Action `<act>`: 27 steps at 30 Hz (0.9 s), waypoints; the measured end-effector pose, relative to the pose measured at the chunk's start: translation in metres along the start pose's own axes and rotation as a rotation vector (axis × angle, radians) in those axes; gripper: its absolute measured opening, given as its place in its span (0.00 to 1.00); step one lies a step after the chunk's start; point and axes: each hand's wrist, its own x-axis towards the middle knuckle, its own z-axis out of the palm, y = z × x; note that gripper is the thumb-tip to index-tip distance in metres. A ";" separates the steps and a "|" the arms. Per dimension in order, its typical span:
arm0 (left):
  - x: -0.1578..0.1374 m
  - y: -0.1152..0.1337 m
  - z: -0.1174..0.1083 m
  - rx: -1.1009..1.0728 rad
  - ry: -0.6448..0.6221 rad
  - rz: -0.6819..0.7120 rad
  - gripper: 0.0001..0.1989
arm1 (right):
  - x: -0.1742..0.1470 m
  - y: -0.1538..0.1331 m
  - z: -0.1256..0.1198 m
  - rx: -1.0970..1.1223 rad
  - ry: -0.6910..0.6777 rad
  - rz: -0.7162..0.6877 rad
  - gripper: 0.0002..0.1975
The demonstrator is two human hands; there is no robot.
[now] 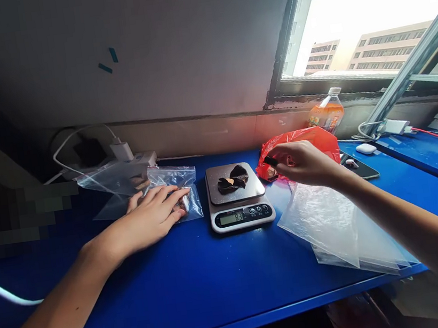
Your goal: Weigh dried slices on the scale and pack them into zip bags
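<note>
My left hand [154, 210] lies with its fingers apart over a clear zip bag [182, 177] that has something brownish in it. A small dark piece [271, 161] is pinched between the fingertips of my right hand [297, 163], in front of a red plastic bag [308, 139]. Between the hands stands a digital kitchen scale [244, 215]. On its metal plate lie several dark, curled dried pieces [234, 181], one with a pale patch. The display seems to read 83 or 8.3; I cannot tell which.
Flat clear bags [332, 224] are stacked under my right forearm. An orange drink bottle [330, 109] stands behind the red bag. A phone [360, 168] and a white earbud case [366, 149] lie at right. A power strip with a white charger [122, 150] sits at back left.
</note>
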 end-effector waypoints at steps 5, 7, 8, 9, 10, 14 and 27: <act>0.001 -0.010 0.007 0.005 0.034 0.038 0.29 | 0.018 -0.037 0.021 -0.238 -0.076 -0.139 0.12; 0.001 -0.013 0.012 0.005 0.055 0.056 0.28 | 0.026 -0.043 0.029 -0.274 -0.112 -0.177 0.13; 0.002 -0.014 0.013 0.009 0.065 0.063 0.28 | 0.030 -0.045 0.033 -0.288 -0.123 -0.194 0.13; 0.002 -0.015 0.015 0.011 0.072 0.070 0.28 | 0.033 -0.047 0.036 -0.306 -0.132 -0.210 0.13; 0.002 -0.015 0.016 0.011 0.078 0.077 0.28 | 0.036 -0.049 0.038 -0.330 -0.137 -0.227 0.14; -0.001 -0.012 0.014 -0.014 0.076 0.081 0.28 | 0.037 -0.056 0.032 -0.393 -0.084 -0.323 0.18; 0.003 -0.007 0.009 -0.025 0.046 0.022 0.29 | -0.075 0.165 -0.053 -0.458 0.368 0.570 0.11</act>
